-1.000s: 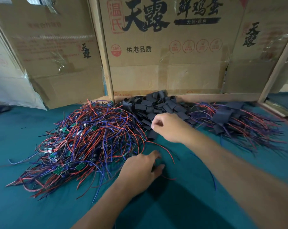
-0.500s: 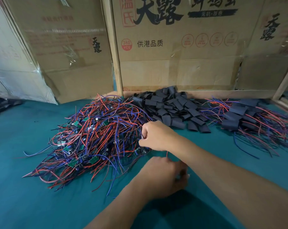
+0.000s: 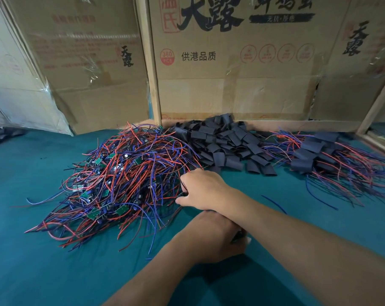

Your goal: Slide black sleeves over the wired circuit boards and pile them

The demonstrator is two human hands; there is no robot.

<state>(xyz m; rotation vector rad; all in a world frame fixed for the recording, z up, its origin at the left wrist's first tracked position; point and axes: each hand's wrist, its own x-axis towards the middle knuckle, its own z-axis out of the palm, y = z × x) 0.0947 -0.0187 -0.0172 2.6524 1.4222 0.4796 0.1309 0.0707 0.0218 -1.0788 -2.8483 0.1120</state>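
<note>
A big tangle of red and blue wires with small green circuit boards (image 3: 121, 184) lies left of centre on the teal table. Behind it, against the cardboard, sits a heap of loose black sleeves (image 3: 227, 146). At the right lies a pile of sleeved boards (image 3: 315, 155) with their wires fanned out. My right hand (image 3: 202, 188) is at the tangle's right edge, fingers curled on a dark wired board. My left hand (image 3: 213, 237) rests on the table under my right forearm, pinching a black sleeve (image 3: 239, 235) at its fingertips.
Cardboard boxes (image 3: 231, 62) and wooden posts (image 3: 151, 85) wall off the back of the teal table (image 3: 43, 272). A single blue wire (image 3: 273, 203) lies loose right of my right wrist. A wooden frame (image 3: 379, 120) closes the far right corner.
My right hand left the sleeve heap and moved left into the wire tangle. My left hand drew back toward me and closed on a sleeve. The camera shifted left.
</note>
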